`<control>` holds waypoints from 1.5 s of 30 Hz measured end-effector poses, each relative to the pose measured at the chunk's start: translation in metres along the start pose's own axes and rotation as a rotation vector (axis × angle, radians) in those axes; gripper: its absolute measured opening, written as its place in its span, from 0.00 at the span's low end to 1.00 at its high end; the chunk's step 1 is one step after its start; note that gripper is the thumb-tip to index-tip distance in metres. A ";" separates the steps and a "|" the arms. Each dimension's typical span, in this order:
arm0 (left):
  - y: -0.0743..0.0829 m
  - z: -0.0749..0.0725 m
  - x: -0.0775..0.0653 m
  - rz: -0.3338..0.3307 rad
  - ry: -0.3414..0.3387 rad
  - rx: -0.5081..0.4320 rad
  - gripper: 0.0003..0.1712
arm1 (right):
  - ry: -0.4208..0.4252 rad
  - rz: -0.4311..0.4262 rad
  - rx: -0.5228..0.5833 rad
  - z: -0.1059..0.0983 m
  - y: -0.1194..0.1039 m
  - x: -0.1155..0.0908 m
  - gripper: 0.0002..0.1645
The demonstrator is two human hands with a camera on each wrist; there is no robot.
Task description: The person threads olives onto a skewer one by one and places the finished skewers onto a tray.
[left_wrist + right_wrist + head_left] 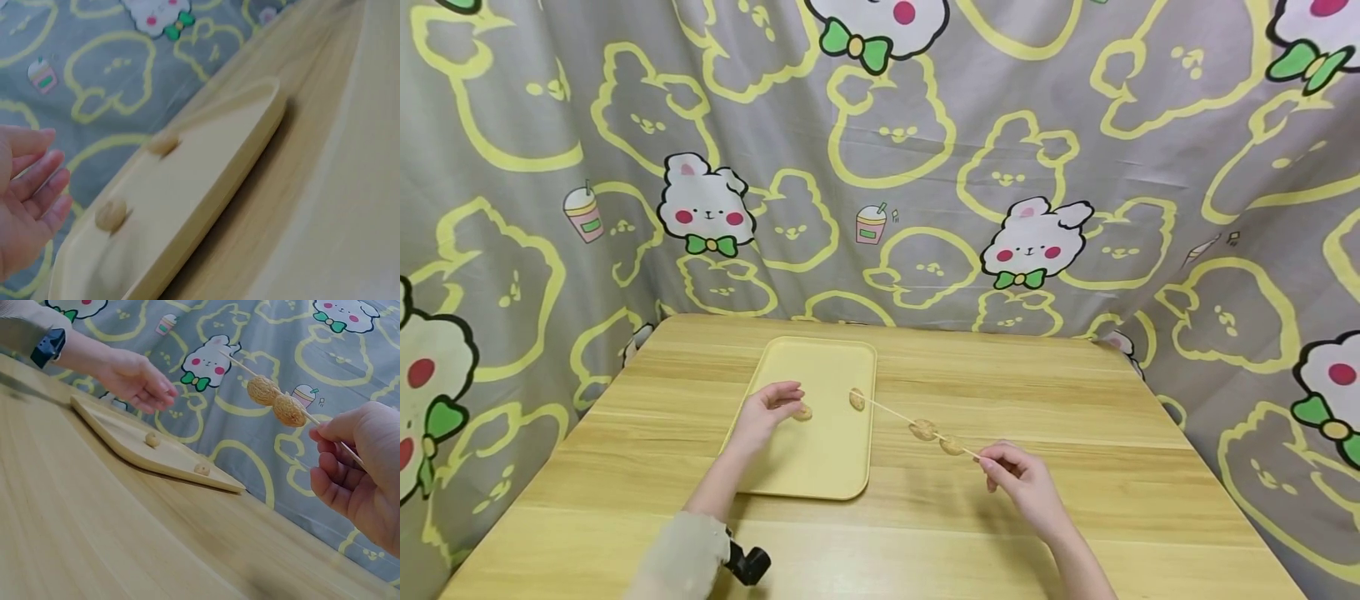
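Observation:
In the head view my right hand pinches a thin wooden skewer near its lower end. Two wrinkled golden-brown food balls are threaded on it, side by side, and its bare tip slants up to the left. Over the yellow tray hovers my left hand, its fingers relaxed and holding nothing. One loose ball lies on the tray, partly behind those fingertips in the head view. Another ball rests by the tray's right side, where the skewer's tip overlaps it in that view.
The tray lies on a wooden table, left of its middle. Behind the table hangs a grey curtain with cartoon prints. A black device is strapped to my left wrist, close above the table.

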State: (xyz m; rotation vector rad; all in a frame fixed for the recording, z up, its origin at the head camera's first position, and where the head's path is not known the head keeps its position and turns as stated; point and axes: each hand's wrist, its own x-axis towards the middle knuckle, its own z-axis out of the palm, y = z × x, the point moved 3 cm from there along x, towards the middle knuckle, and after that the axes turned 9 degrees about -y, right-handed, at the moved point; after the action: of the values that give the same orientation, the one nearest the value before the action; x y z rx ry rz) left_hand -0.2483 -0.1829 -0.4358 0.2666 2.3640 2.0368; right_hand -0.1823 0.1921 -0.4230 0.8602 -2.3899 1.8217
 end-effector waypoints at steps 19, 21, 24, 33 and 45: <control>-0.031 -0.015 0.019 -0.130 -0.086 0.169 0.23 | 0.048 0.028 -0.012 -0.003 0.003 -0.004 0.04; -0.031 -0.013 0.020 -0.129 -0.104 0.202 0.22 | 0.050 0.033 -0.012 -0.003 0.003 -0.004 0.04; -0.033 -0.010 0.020 -0.130 -0.123 0.229 0.20 | 0.052 0.037 -0.015 -0.002 0.004 -0.005 0.05; -0.035 -0.005 0.022 -0.144 -0.034 0.340 0.16 | 0.046 0.025 0.005 0.000 0.006 -0.006 0.07; -0.034 -0.003 0.021 -0.099 -0.003 0.457 0.13 | 0.052 0.041 -0.001 0.000 0.009 -0.007 0.07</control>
State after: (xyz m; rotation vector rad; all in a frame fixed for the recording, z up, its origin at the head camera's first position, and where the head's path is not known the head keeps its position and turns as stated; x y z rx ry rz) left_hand -0.2735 -0.1875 -0.4670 0.1487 2.7501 1.4324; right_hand -0.1797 0.1964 -0.4330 0.7601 -2.3945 1.8331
